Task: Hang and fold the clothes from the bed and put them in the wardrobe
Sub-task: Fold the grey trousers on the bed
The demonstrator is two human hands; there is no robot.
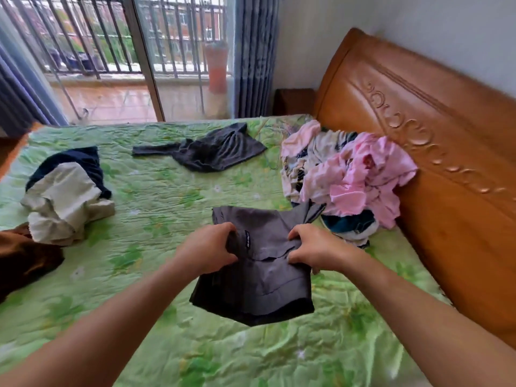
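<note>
Green floral bedding [156, 196] fills the frame, and at lower centre my left hand [208, 248] and right hand [315, 251] each pinch the grey shorts' [262, 286] waistband, lifting them so they hang flat for folding, clear of the pink pile [360, 177] at right.

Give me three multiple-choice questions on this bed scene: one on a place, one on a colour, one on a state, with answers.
1. Where does the pink pile lie?
A) beside the headboard
B) in a wardrobe
C) at the bed's left edge
2. What colour is the bedsheet?
A) blue
B) green
C) white
3. The grey garment is:
A) on a hanger
B) lying untouched
C) held by both hands
Answers: 1 A, it sits at the headboard side; 2 B, the sheet is patterned green; 3 C, the left hand and right hand each grip it.
</note>
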